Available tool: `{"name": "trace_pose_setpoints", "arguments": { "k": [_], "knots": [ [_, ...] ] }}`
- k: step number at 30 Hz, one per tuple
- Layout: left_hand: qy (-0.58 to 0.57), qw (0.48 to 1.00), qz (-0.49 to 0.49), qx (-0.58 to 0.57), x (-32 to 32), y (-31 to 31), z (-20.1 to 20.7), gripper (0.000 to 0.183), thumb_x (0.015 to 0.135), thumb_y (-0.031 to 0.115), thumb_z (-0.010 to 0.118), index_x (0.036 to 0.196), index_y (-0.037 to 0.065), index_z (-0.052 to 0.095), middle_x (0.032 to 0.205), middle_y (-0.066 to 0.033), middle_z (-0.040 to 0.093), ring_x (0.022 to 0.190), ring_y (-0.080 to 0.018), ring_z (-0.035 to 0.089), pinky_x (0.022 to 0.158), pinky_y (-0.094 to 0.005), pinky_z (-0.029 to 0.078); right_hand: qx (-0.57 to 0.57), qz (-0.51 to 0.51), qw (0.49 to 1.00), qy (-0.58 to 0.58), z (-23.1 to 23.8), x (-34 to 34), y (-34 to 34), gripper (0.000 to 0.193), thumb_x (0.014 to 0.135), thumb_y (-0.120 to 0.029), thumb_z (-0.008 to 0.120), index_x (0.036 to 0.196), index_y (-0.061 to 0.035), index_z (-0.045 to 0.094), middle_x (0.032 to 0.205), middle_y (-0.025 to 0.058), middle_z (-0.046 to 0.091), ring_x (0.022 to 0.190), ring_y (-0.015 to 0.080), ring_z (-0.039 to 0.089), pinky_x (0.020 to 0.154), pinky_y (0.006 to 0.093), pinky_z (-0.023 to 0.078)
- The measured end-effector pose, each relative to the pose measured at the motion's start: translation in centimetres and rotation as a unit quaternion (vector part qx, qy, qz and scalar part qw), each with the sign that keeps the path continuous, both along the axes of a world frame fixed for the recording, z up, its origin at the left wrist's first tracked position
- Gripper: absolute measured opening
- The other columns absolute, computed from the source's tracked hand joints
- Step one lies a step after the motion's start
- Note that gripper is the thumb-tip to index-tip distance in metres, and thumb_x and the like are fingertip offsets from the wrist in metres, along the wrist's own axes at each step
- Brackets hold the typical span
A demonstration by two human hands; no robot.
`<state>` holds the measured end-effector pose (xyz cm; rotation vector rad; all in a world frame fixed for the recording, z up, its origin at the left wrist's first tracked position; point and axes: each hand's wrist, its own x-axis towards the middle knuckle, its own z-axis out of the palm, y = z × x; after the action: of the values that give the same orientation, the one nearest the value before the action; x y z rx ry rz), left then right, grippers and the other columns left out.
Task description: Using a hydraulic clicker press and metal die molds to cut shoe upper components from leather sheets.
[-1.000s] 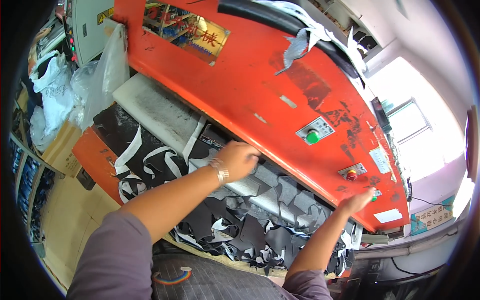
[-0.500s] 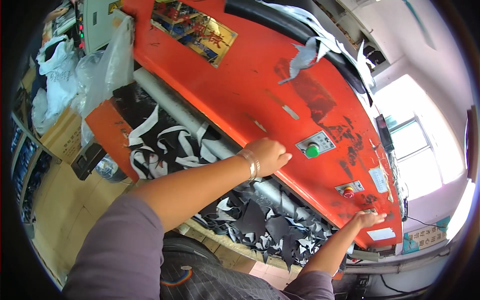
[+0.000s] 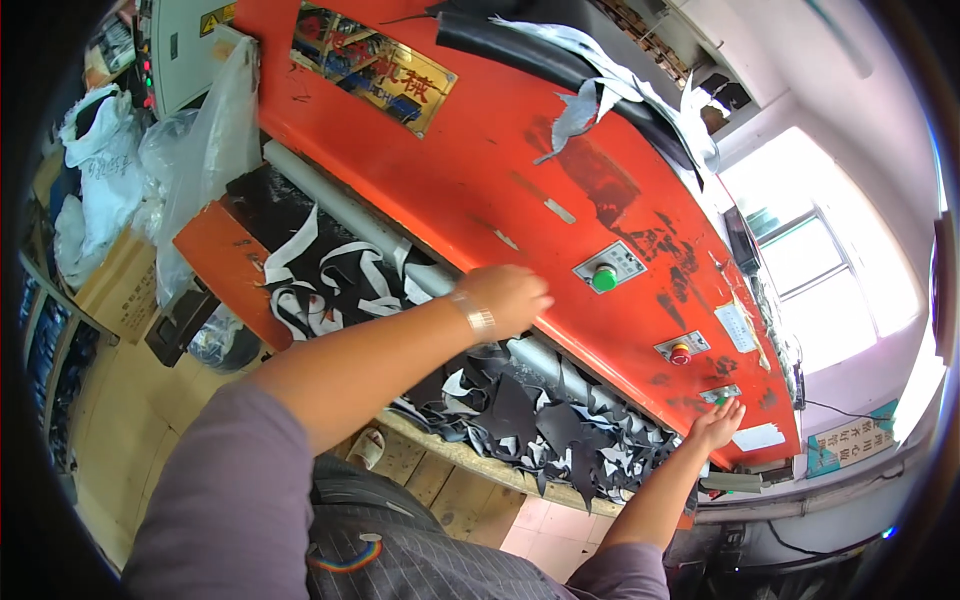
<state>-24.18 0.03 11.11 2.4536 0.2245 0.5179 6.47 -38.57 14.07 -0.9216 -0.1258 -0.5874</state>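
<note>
My left hand, with a clear band round its wrist, is at the front edge of a red machine, loosely curled with nothing visible in it. Above and to the right of it sits a green push button on a silver plate; the hand is apart from it. My right hand is at the machine's right end, fingers outstretched and empty, just below a second green button. Between the two green buttons is a red knob. Under the left forearm runs a grey roller.
Black and white material scraps lie heaped along the ledge below the roller. A black roll with white strips lies on top of the machine. At left stand plastic bags, a cardboard box and a grey cabinet.
My right hand has come off the second green button, which now shows. The left hand has shifted slightly left and up, away from the first green button. The view has shifted a little.
</note>
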Motion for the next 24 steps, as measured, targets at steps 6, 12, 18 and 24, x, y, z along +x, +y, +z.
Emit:
{"name": "trace_pose_setpoints", "arguments": {
  "k": [6,12,18,24],
  "knots": [
    [0.258,0.96,0.102,-0.033,-16.2,1.6,-8.8,0.037,0.088,0.04,0.052,0.079,0.008,0.067,0.084,-0.0139,0.067,0.081,-0.0331,0.064,0.075,-0.0454,0.05,-0.526,0.268,0.807,0.026,-5.4,-19.1,7.7,0.027,0.09,-0.029,0.058,0.091,-0.003,0.066,0.09,0.0056,0.064,0.083,0.0126,0.059,0.072,0.0287,0.047],
    [0.202,0.971,0.118,0.046,-19.3,-0.4,-12.4,0.038,0.086,0.04,0.051,0.081,0.01,0.072,0.089,-0.007,0.069,0.093,-0.027,0.062,0.08,-0.0399,0.051,-0.812,0.265,0.44,-0.278,-12.3,-34.7,16.2,0.057,0.067,-0.044,0.08,0.1,0.0007,0.066,0.093,0.0137,0.066,0.092,0.0275,0.061,0.08,0.0377,0.05],
    [0.175,0.974,0.133,0.05,-20.3,0.0,-13.7,0.037,0.084,0.041,0.052,0.077,0.01,0.072,0.086,-0.0073,0.069,0.086,-0.0296,0.062,0.078,-0.0403,0.051,-0.83,0.265,0.442,-0.212,-12.2,-36.6,16.9,0.059,0.063,-0.049,0.079,0.092,0.0005,0.067,0.091,0.0134,0.065,0.091,0.0306,0.059,0.08,0.0387,0.049],
    [0.237,0.969,0.067,0.026,-18.3,2.3,-11.2,0.041,0.084,0.043,0.054,0.08,0.007,0.072,0.089,-0.0116,0.069,0.09,-0.0315,0.064,0.082,-0.0408,0.051,-0.825,0.303,0.417,-0.231,-11.1,-33.4,17.9,0.051,0.065,-0.042,0.079,0.092,-0.0013,0.067,0.087,0.0131,0.065,0.089,0.0299,0.059,0.077,0.038,0.05]
  ]
}}
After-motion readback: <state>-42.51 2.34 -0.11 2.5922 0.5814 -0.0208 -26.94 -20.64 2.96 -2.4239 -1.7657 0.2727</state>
